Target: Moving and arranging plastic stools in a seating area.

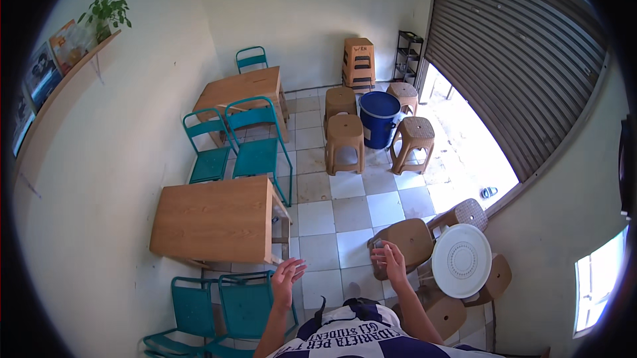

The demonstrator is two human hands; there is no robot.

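Note:
My left hand (286, 280) is raised in front of my body, fingers stretched and apart, holding nothing. It is nearest to the corner of a wooden table (212, 217) and a teal metal chair (245, 303). On the other side my right hand (390, 264) is also up, its fingers loosely spread with nothing in them. Behind it in the picture stands a brown plastic stool (410, 242); whether the hand touches it I cannot tell. To the right, a round white tabletop (462, 260) has several brown stools around it.
Farther off, a blue bucket (380, 118) stands among brown stools (345, 135). A second wooden table (247, 87) has teal chairs (256, 156) beside it. Stacked stools (358, 63) and a black rack (407, 56) line the back wall. The roller shutter (511, 46) is partly raised; a slipper (488, 193) lies near it.

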